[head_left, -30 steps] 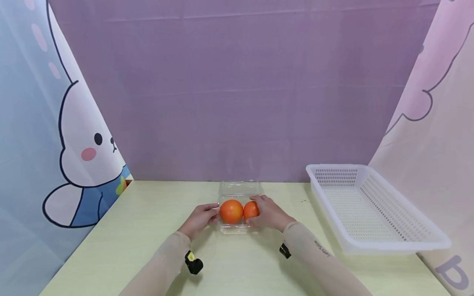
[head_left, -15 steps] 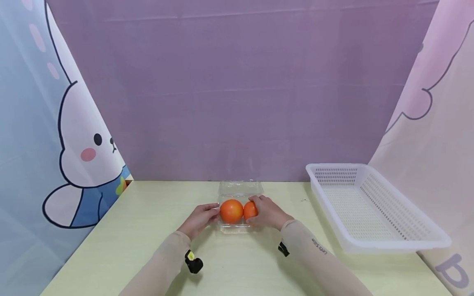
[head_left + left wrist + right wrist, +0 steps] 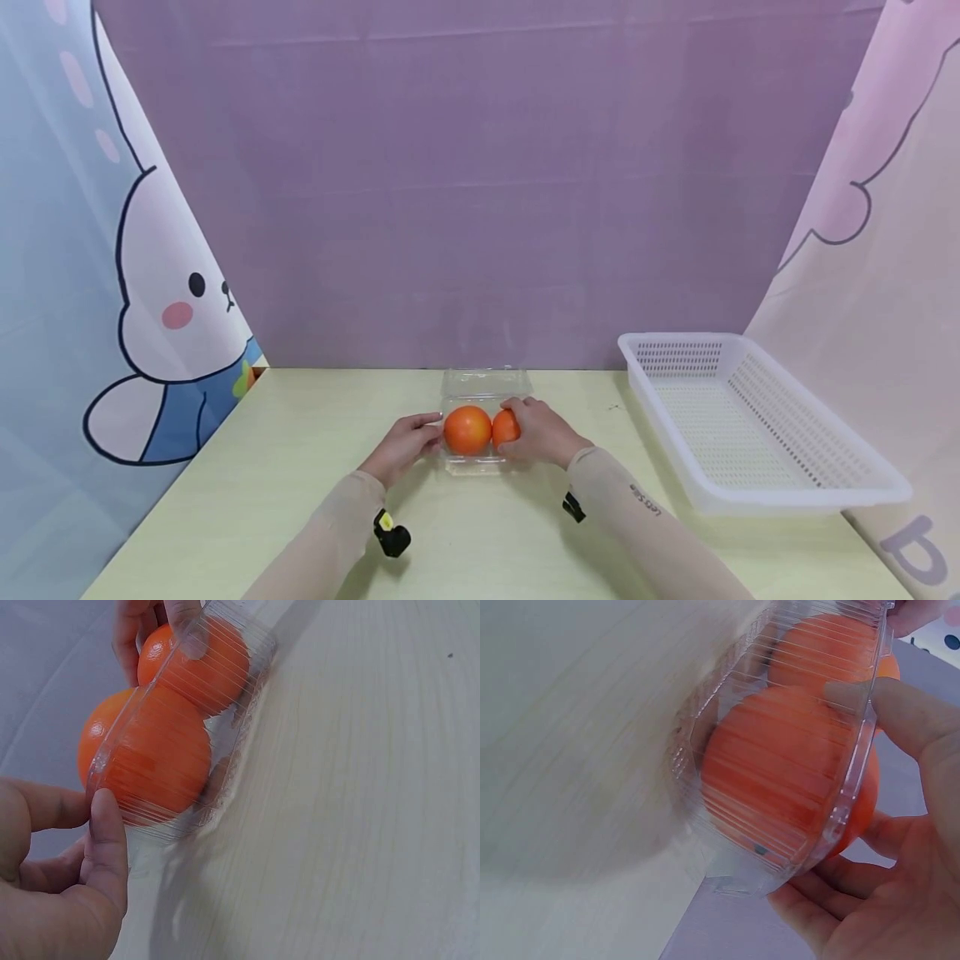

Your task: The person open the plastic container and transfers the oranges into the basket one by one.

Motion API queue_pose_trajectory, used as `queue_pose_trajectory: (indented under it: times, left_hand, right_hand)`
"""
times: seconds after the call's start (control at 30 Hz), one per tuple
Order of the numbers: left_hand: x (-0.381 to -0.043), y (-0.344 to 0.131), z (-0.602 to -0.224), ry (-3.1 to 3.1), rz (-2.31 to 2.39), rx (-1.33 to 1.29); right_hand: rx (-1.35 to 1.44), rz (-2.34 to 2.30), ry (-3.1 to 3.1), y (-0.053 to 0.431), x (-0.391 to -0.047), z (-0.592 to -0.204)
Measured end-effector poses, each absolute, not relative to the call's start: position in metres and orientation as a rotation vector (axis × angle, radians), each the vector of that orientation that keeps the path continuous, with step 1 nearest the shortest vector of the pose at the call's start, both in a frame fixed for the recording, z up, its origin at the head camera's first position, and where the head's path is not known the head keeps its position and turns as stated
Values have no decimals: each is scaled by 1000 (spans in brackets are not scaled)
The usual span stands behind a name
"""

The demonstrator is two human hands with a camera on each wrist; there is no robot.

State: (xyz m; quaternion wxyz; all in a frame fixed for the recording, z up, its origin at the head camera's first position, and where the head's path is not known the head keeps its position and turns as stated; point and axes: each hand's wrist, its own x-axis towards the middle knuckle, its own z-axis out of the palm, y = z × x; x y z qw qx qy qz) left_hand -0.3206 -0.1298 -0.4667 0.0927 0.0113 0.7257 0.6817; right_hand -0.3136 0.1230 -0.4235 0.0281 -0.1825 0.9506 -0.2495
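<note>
A clear plastic clamshell box sits on the table, its lid laid back toward the purple cloth. Inside it, side by side and touching, are two round oranges: the left orange and the right orange. At the box's left end, my left hand pinches the rim between thumb and forefinger. My right hand grips the right orange, with the thumb reaching over the box rim in front and the other fingers round its far side. Part of that orange is hidden behind this hand.
A white perforated plastic basket stands at the table's right side. Purple cloth hangs along the back edge of the pale wooden table. Printed cloths hang on the left and right.
My right hand has shifted very slightly left with the right orange. My left hand stays at the box's left end.
</note>
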Motion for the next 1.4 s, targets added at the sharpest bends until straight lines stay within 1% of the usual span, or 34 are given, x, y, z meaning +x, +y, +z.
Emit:
queue_pose_trajectory:
  times: [0.53, 0.97, 1.4]
  left_hand:
    - [-320, -129, -469, 2158, 2066, 56]
    - [-319, -128, -467, 2149, 2083, 73]
    - [-316, -126, -465, 2166, 2087, 71]
  right_hand:
    - [-619, -777, 3037, 123, -315, -426]
    - [-580, -881, 3015, 121, -309, -416]
    - [-652, -887, 3039, 123, -301, -406]
